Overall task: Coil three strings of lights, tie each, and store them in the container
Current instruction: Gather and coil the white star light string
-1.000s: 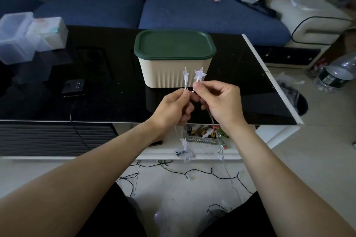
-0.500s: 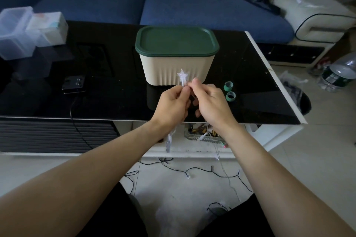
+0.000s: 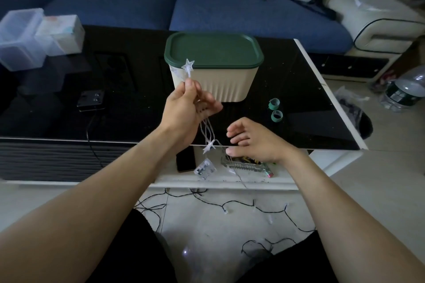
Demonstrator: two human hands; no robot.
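Note:
My left hand (image 3: 187, 108) pinches a clear-wired string of star lights (image 3: 208, 131) in front of the cream container (image 3: 230, 85) with its green lid (image 3: 213, 49) on. One star (image 3: 188, 65) sticks up above my fingers; loops, another star (image 3: 209, 146) and the clear battery box (image 3: 204, 169) hang below. My right hand (image 3: 250, 141) is lower right, fingers spread and relaxed, with the wire running past its thumb. Two green tie rolls (image 3: 275, 109) lie on the black table (image 3: 138, 103). A dark-wired light string (image 3: 253, 208) sprawls on the floor.
Clear plastic boxes (image 3: 34, 37) stand at the table's far left, and a small dark device (image 3: 90, 100) with a cable lies left of centre. A phone (image 3: 185, 159) and clutter sit on the lower shelf. A blue sofa (image 3: 230, 11) is behind; a water jug (image 3: 404, 92) stands right.
My right hand has let go near the star and dropped down to the right, opening. My left hand has lifted the star and wire loops up and to the left.

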